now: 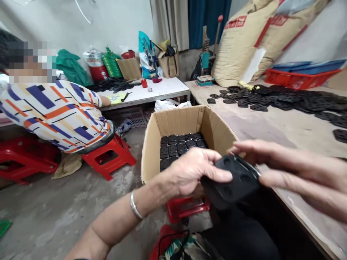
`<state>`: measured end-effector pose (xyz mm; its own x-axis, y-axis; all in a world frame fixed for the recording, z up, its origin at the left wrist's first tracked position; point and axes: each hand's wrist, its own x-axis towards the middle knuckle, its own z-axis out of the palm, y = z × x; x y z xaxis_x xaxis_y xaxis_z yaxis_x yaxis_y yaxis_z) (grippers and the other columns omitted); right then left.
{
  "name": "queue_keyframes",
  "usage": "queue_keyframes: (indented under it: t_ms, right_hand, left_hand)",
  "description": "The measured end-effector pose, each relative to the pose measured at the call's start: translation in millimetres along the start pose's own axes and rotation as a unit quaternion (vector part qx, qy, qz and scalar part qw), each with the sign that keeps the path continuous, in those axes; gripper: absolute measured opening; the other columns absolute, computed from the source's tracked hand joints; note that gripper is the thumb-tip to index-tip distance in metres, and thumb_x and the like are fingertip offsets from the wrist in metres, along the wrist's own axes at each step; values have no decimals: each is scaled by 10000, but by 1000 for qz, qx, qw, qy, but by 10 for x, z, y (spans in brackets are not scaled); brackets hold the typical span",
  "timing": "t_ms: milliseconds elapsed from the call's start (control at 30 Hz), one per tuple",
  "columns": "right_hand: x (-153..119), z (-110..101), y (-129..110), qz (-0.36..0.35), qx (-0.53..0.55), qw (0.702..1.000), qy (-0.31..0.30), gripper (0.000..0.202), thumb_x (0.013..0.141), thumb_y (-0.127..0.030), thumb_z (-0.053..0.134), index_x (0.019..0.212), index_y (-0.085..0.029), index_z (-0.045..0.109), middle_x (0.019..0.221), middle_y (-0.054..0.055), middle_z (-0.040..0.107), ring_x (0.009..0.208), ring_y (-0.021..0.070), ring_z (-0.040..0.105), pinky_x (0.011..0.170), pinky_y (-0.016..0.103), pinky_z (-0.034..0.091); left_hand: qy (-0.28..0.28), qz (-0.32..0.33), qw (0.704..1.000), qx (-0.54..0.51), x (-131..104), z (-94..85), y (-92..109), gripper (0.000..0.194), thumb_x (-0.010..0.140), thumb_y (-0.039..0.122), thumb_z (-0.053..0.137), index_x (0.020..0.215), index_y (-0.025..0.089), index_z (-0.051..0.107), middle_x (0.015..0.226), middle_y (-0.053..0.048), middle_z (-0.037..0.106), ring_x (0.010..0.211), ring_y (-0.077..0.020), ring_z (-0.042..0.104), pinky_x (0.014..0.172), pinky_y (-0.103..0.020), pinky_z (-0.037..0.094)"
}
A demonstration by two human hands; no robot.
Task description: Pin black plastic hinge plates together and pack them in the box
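A stack of black, rounded-square pieces with dark round holes [234, 180] is in my left hand [196, 168]. The thumb lies across the top and the fingers go underneath, partly hidden. At the right end of the stack, my right hand [292, 173] has its fingers on the far corner and its thumb by the near corner, spanning that edge. A thin shiny metal strip or wire shows along this edge; blur hides its exact kind. Beyond my left hand stands an open cardboard box [176, 121] holding rows of similar black pieces [181, 140].
Loose black pieces [255, 97] spread over the right-hand table [244, 124], near a red basket [300, 79] and big paper sacks [238, 39]. A hand press [205, 65] stands behind. At left, a person [51, 112] sits on a red stool [108, 157].
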<state>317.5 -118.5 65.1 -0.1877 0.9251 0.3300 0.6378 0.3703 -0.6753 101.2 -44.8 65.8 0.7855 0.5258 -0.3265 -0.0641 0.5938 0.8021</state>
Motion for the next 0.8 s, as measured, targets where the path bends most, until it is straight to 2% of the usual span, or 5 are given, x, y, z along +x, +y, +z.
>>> queue_keyframes:
  t_ms: [167, 333, 500, 633, 800]
  right_hand:
    - [1133, 165, -94, 26, 227, 963, -141, 424, 760, -271, 718, 1180, -279, 661, 1166, 15, 666, 959, 196, 647, 774, 264, 544]
    - [1690, 720, 122, 94, 341, 914, -199, 464, 696, -175, 722, 1154, -199, 649, 1089, 34, 680, 796, 145, 636, 642, 225, 508]
    - [1847, 1096, 290, 192, 420, 866, -192, 377, 636, -234, 789, 967, -107, 662, 692, 46, 672, 554, 137, 609, 491, 216, 478]
    - [1749, 1231, 254, 319, 464, 813, -152, 196, 683, -230, 772, 774, -113, 644, 721, 68, 670, 563, 140, 621, 454, 207, 478]
    - [1666, 1337, 120, 384, 396, 826, -115, 205, 733, -96, 672, 555, -103, 570, 552, 56, 599, 378, 64, 452, 299, 143, 275]
  left_hand:
    - [121, 115, 984, 56, 38, -550, 454, 283, 444, 93, 797, 635, 108, 590, 546, 0, 601, 474, -119, 568, 521, -250, 469]
    - [215, 132, 966, 62, -38, -1036, 517, 223, 487, 77, 752, 637, 106, 590, 572, -25, 633, 491, -137, 595, 535, -265, 485]
    - [269, 116, 955, 45, -12, -1278, 498, 193, 520, 33, 723, 593, 109, 562, 558, -34, 638, 477, -125, 588, 494, -230, 466]
    - [310, 114, 943, 39, 107, -1332, 513, 212, 593, -12, 684, 594, 123, 520, 534, -19, 618, 449, -113, 573, 467, -220, 466]
    - [315, 108, 941, 51, 281, -1322, 543, 218, 675, -1, 653, 626, 141, 495, 526, 8, 582, 416, -117, 551, 425, -239, 464]
